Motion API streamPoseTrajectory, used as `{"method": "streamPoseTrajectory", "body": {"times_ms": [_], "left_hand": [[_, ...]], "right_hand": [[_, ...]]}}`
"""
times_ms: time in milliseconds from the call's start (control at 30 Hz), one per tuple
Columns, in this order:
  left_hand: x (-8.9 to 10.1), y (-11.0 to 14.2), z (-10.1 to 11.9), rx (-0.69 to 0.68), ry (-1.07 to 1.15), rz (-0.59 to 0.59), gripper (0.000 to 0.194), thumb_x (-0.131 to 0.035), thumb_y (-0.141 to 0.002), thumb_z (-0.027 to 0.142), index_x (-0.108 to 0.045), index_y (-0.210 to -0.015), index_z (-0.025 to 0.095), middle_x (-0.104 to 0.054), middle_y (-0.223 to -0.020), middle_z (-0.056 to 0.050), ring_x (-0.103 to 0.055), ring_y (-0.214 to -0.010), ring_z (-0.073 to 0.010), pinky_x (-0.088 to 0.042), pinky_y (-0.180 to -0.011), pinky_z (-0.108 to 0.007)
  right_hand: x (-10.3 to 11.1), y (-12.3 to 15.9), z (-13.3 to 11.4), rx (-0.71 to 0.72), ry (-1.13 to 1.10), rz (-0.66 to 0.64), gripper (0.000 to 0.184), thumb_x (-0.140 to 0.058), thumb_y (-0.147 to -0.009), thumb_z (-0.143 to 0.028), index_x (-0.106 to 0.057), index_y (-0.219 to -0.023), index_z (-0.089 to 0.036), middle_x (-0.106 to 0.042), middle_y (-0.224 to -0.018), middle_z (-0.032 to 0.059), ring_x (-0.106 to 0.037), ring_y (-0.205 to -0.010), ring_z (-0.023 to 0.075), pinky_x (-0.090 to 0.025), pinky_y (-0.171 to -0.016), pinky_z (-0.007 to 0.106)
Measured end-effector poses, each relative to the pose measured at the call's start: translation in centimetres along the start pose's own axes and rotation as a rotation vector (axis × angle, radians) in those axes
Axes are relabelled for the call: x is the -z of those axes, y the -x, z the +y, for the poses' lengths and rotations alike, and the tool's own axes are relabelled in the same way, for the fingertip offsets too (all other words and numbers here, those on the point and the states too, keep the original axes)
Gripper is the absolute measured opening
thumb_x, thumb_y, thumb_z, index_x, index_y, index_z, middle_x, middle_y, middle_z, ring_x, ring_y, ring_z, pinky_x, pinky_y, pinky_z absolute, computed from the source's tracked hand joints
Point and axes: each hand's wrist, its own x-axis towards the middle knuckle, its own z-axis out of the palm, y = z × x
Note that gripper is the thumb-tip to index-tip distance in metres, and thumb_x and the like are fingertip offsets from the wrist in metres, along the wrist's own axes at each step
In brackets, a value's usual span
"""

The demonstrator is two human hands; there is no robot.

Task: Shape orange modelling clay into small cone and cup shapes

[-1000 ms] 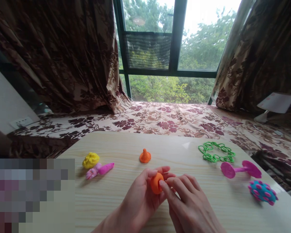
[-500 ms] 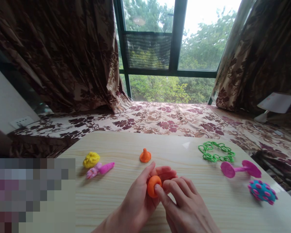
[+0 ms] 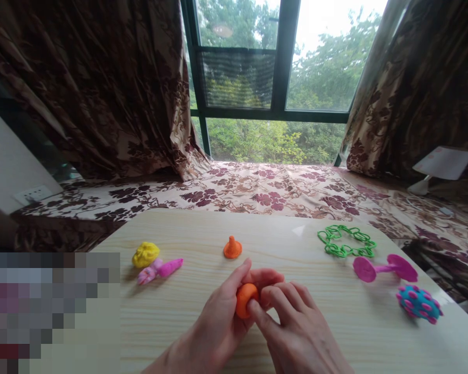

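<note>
Orange ball (image 3: 242,296) above the worktop (image 3: 167,322), cradled in the half-curled left hand (image 3: 223,318); right hand (image 3: 292,324) bent, thumb (image 3: 260,313) against it, pinch hard to confirm! Too much thumb pressure could dent it lopsided or squirt it free.

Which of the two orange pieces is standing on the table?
The pointed orange piece, with its flared base; the rounded orange piece sits in the left hand, touched by the right hand.
</note>
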Motion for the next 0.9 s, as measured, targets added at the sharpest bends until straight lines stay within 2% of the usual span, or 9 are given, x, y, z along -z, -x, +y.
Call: {"method": "streamPoseTrajectory", "body": {"times_ms": [133, 233, 333, 400, 533, 633, 733, 900], "left_hand": [[0.1, -0.1, 0.2, -0.021, 0.056, -0.01, 0.029, -0.052, -0.078, 0.023, -0.055, -0.105, 0.013, -0.06, -0.104, -0.012, -0.057, -0.097, -0.0199, -0.044, -0.083, -0.028], [0.2, -0.2, 0.5, 0.023, 0.14, -0.024, 0.028, -0.051, -0.079, 0.025, -0.055, -0.103, 0.012, -0.06, -0.1, -0.012, -0.058, -0.092, -0.0175, -0.045, -0.078, -0.025], [0.0, 0.0, 0.7, 0.084, 0.199, -0.073, 0.024, -0.049, -0.081, 0.028, -0.058, -0.093, 0.01, -0.06, -0.096, -0.012, -0.059, -0.084, -0.0142, -0.046, -0.071, -0.021], [-0.2, 0.2, 0.8, 0.11, 0.204, -0.101, 0.025, -0.047, -0.081, 0.028, -0.057, -0.096, 0.01, -0.06, -0.097, -0.012, -0.059, -0.082, -0.015, -0.046, -0.072, -0.024], [-0.2, 0.2, 0.5, 0.064, 0.199, -0.047, 0.025, -0.051, -0.077, 0.017, -0.053, -0.102, 0.016, -0.058, -0.103, -0.009, -0.058, -0.09, -0.0161, -0.045, -0.077, -0.026], [0.0, -0.1, 0.1, 0.02, 0.163, -0.013, 0.021, -0.052, -0.078, 0.019, -0.055, -0.099, 0.014, -0.06, -0.098, -0.009, -0.059, -0.082, -0.0129, -0.046, -0.071, -0.022], [0.0, -0.3, -0.3, 0.019, 0.138, 0.008, 0.022, -0.052, -0.079, 0.026, -0.058, -0.096, 0.012, -0.061, -0.089, -0.008, -0.059, -0.073, -0.0112, -0.047, -0.064, -0.02], [0.0, -0.3, -0.4, 0.026, 0.157, -0.004, 0.023, -0.052, -0.079, 0.027, -0.06, -0.094, 0.011, -0.062, -0.09, -0.008, -0.059, -0.077, -0.0117, -0.047, -0.067, -0.021]], "right_hand": [[0.6, -0.1, 0.4, 0.008, -0.045, -0.056, 0.032, -0.042, -0.075, -0.01, -0.054, -0.105, -0.015, -0.058, -0.082, 0.0071, -0.05, -0.078, 0.0193, -0.04, -0.071, 0.035], [1.2, -0.2, 0.8, 0.026, -0.089, -0.045, 0.035, -0.041, -0.076, -0.008, -0.052, -0.109, -0.016, -0.059, -0.083, 0.0064, -0.05, -0.075, 0.0175, -0.04, -0.068, 0.033], [1.4, -0.3, 0.8, 0.014, -0.097, -0.022, 0.028, -0.043, -0.078, -0.011, -0.055, -0.103, -0.018, -0.059, -0.08, 0.0056, -0.05, -0.074, 0.0171, -0.04, -0.068, 0.032], [1.4, -0.4, 0.8, -0.003, -0.096, -0.016, 0.023, -0.044, -0.08, -0.013, -0.056, -0.098, -0.018, -0.058, -0.076, 0.0048, -0.05, -0.072, 0.0165, -0.04, -0.068, 0.032], [1.4, -0.5, 0.6, -0.031, -0.091, 0.005, 0.017, -0.044, -0.081, -0.013, -0.058, -0.09, -0.019, -0.056, -0.071, 0.0032, -0.049, -0.068, 0.0152, -0.039, -0.066, 0.03], [1.4, -0.5, 0.6, -0.05, -0.079, -0.007, 0.014, -0.045, -0.081, -0.014, -0.058, -0.085, -0.018, -0.055, -0.071, 0.0034, -0.049, -0.068, 0.0151, -0.039, -0.064, 0.029], [1.3, -0.4, 0.6, -0.039, -0.077, -0.024, 0.016, -0.045, -0.081, -0.015, -0.057, -0.09, -0.017, -0.055, -0.073, 0.0046, -0.05, -0.07, 0.0157, -0.04, -0.063, 0.029], [1.0, -0.4, 0.5, -0.033, -0.063, -0.024, 0.024, -0.045, -0.08, -0.014, -0.055, -0.101, -0.017, -0.057, -0.079, 0.0064, -0.05, -0.075, 0.0174, -0.041, -0.065, 0.031]]}}
